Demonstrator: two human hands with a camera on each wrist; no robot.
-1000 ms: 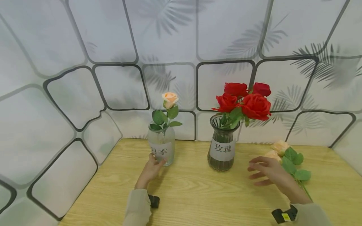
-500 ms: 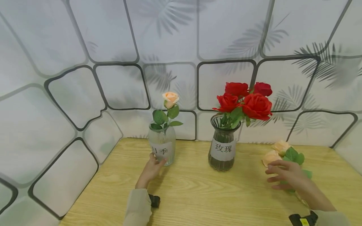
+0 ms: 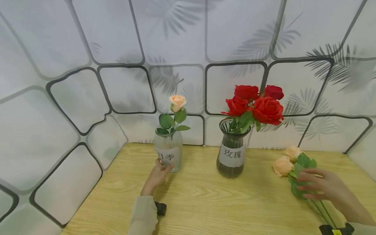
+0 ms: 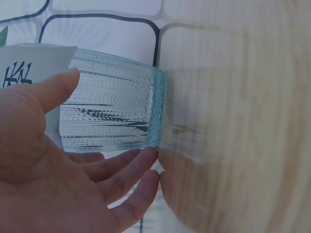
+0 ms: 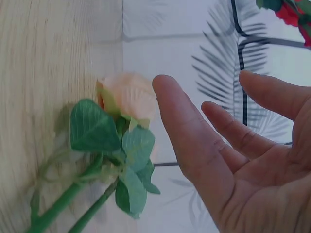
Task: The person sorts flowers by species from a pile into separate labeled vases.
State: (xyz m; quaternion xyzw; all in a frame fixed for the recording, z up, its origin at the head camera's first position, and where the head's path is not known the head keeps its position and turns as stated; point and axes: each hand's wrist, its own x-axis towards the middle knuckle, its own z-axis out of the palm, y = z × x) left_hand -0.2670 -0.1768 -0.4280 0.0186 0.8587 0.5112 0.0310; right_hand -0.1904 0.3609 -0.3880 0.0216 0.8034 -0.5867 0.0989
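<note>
A clear glass vase [image 3: 176, 142] with a white paper label holds one peach rose [image 3: 177, 103]. My left hand [image 3: 157, 176] holds this vase low down, thumb over the label and fingers along its side; the left wrist view shows the vase's ribbed base [image 4: 112, 107] between them. Two peach roses [image 3: 282, 165] with green leaves and stems lie on the table at the right. Over their leaves and stems hovers my right hand [image 3: 326, 186], fingers spread, nothing in it. In the right wrist view a rose bloom [image 5: 129, 97] appears just beyond a fingertip.
A dark glass vase [image 3: 230, 171], also labelled, stands between the hands with several red roses [image 3: 268, 111] leaning right. Behind the wooden table [image 3: 205, 202] rises a patterned wall covering [image 3: 179, 39].
My right hand has moved right, from beside the peach blooms to over their leaves and stems, uncovering the blooms. The left hand has stayed at the clear vase.
</note>
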